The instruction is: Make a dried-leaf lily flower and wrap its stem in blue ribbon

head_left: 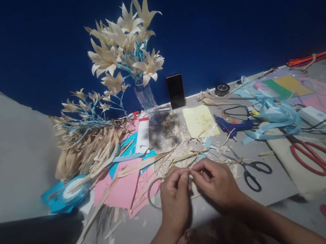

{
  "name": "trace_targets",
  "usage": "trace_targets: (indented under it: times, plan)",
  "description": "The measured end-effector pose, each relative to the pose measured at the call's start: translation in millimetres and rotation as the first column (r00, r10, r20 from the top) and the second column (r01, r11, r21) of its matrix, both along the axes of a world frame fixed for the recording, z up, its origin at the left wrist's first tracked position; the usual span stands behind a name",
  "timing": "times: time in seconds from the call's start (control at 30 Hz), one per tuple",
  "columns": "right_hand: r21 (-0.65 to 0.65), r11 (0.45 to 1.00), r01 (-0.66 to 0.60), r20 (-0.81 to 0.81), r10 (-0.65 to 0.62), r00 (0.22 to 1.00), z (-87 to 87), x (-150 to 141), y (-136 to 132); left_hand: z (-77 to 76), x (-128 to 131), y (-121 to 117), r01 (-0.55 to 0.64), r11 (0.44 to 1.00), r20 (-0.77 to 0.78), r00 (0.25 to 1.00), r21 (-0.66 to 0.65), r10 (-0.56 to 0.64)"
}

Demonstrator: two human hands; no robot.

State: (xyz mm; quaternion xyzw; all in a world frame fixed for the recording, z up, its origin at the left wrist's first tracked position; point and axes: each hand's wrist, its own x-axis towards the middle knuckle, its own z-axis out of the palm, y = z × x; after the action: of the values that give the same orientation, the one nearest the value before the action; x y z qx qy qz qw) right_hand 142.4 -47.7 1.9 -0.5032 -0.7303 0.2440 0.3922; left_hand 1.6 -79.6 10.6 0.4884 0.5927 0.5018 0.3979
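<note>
- Both hands worked close together, nearer the person than the clear vase (145,95) of pale flowers (123,38) that stood against a blue wall.
- The left hand (176,197) pinched narrowly, thumb against forefinger, at what appeared to be a thin piece (189,171), too small to identify.
- The right hand (219,183) met it with an equally narrow pinch, fingertips just beside the left's.
- The thin piece lay between the two pinches, on the person's side of the vase; its ends could not be made out.
- The step in hand looked like fine fingertip shaping or joining, judging by the pose; any further move seemed to call for light, steady pressure from both sides.
- Right of the vase lay a yellow sheet (199,122) and a blue glue gun (236,126); black-handled scissors (244,165) rested nearer the person.
- Pink paper (121,190) lay left of the vase and nearer the person.
</note>
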Motion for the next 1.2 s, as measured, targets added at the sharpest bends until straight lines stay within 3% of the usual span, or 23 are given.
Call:
trace_targets:
  times: [0.1, 0.23, 0.5, 0.7, 0.9, 1.1, 1.2]
  plan:
    - [-0.055, 0.998, -0.014, -0.033, 0.012, 0.999, 0.5, 1.6, -0.5, -0.6, 0.2, 1.2, -0.008, 0.997, 0.068, 0.998, -0.072, 0.013]
    - [-0.184, 0.983, -0.026, -0.121, 0.003, 0.993, 1.5, 1.9, -1.2, -0.4, 1.8, 2.2, -0.013, 0.994, 0.050, 0.999, -0.107, 0.018]
    - [-0.453, 0.860, -0.233, -0.472, -0.010, 0.881, 5.1, 0.1, -0.2, -0.5, -1.9, -1.3, 0.005, 0.996, -0.183, 0.983, 0.093, 0.012]
    - [-0.481, 0.830, -0.281, -0.564, -0.048, 0.824, 1.1, 0.4, -0.9, -1.4, -5.2, -3.8, -0.004, 0.979, -0.296, 0.953, 0.205, 0.066]
    - [-0.496, 0.801, -0.336, -0.619, -0.055, 0.784, 0.8, 2.0, -2.3, -3.6, -7.4, -4.2, -0.101, 0.971, -0.260, 0.953, 0.215, 0.157]
    - [-0.467, 0.797, -0.383, -0.621, 0.012, 0.784, -3.6, 8.4, 5.5, 0.7, -8.0, -5.0, -0.055, 0.968, -0.257, 0.959, 0.243, 0.119]
    - [-0.472, 0.751, -0.461, -0.647, 0.060, 0.760, -3.6, 8.5, 8.7, 3.8, -7.8, -4.8, -0.006, 0.956, -0.306, 0.947, 0.293, 0.100]
